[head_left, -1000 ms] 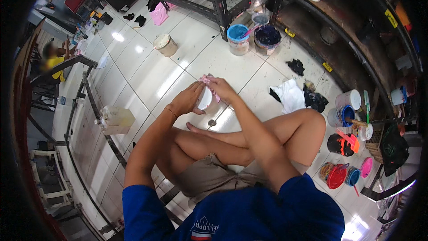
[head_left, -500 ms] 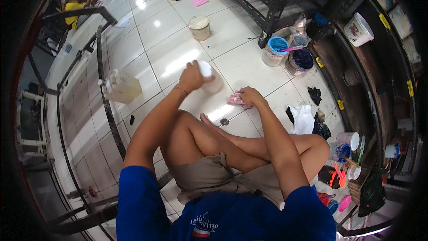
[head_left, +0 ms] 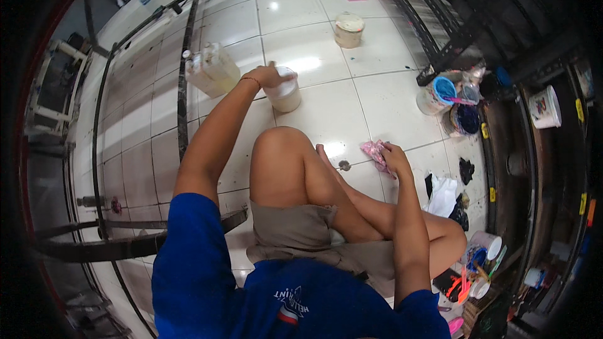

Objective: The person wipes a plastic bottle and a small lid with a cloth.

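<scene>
I sit cross-legged on a white tiled floor. My left hand point(head_left: 267, 76) reaches forward and grips the top of a small white plastic tub point(head_left: 283, 92) that stands on the tiles. My right hand point(head_left: 396, 155) is closed on a crumpled pink rag point(head_left: 375, 150) held low against the floor, just right of my foot. A small round dark floor drain point(head_left: 343, 165) lies between my foot and the rag.
A pale jerrycan point(head_left: 212, 69) stands left of the tub beside a dark metal railing point(head_left: 183, 75). A cream bucket point(head_left: 348, 29) sits farther ahead. Paint pots, blue and dark point(head_left: 449, 103), stand at right by black metal frames. White and black rags point(head_left: 447, 191) and more pots lie near my right knee.
The two hands have parted: my left hand carried the white tub forward and left and set it down on the tiles, while my right hand took the pink rag down to the floor.
</scene>
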### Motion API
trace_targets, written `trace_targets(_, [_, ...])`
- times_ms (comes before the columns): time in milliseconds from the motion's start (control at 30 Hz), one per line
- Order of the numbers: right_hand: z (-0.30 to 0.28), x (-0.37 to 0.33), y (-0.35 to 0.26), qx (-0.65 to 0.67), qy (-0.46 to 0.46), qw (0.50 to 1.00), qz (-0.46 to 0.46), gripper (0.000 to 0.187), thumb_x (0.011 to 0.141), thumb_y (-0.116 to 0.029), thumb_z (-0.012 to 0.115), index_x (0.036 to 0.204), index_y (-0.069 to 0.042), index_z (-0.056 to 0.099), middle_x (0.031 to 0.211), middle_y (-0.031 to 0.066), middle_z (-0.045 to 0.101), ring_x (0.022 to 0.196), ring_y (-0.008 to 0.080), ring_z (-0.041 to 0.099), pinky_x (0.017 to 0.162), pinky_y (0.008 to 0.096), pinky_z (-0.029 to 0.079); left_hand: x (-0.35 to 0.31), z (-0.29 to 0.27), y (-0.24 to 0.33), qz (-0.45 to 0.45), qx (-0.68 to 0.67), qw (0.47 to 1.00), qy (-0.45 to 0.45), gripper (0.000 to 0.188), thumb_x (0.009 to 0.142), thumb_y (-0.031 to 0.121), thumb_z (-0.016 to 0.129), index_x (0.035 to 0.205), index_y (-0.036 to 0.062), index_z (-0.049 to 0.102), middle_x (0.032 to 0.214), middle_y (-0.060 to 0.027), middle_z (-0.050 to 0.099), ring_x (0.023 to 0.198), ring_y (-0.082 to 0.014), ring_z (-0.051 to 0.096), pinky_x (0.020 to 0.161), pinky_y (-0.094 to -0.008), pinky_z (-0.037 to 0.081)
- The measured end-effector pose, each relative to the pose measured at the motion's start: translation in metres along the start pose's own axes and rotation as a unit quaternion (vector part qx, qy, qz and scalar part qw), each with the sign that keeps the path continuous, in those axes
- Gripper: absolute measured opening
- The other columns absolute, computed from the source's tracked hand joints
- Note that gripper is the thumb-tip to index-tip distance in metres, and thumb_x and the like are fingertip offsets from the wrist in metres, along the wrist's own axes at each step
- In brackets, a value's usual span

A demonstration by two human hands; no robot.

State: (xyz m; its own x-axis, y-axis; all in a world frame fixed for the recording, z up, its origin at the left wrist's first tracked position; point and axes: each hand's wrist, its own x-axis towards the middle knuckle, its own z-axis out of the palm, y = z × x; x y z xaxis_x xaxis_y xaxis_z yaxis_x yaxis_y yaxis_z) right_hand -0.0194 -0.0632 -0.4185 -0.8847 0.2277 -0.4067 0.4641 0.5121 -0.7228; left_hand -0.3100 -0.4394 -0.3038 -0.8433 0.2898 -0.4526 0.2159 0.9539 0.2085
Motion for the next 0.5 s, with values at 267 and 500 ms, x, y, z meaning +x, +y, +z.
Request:
trace_targets(267, [-0.048, 0.017, -0.018, -0.038, 0.008, 0.998, -0.050, 0.043, 0.092, -0.025, 0.056, 0.124, 0.002, 0.061, 0.107, 0.0193, 0.069, 0.095, 0.0230, 0.065, 0.085, 0.0320, 0.049, -0.054, -0.001, 0.031, 0.111, 0.109, 0.986, 0.061, 0.087, 0.067, 0.051, 0.079, 0.138, 0.0122, 0.047, 0.138, -0.0246, 0.046, 0.116, -0.0435, 0.054, 0.099, -0.0482, 0.046])
trace_targets(500, [-0.102, -0.059, -0.079, 0.002, -0.023, 0.999, -0.031, 0.040, 0.092, -0.021, 0.056, 0.126, 0.000, 0.061, 0.100, 0.0163, 0.070, 0.081, 0.0201, 0.067, 0.075, 0.0319, 0.054, -0.061, 0.005, -0.041, -0.139, 0.010, 0.989, 0.052, 0.101, 0.068, 0.065, 0.071, 0.136, -0.0051, 0.046, 0.129, -0.0254, 0.057, 0.119, -0.0372, 0.057, 0.098, -0.0418, 0.048])
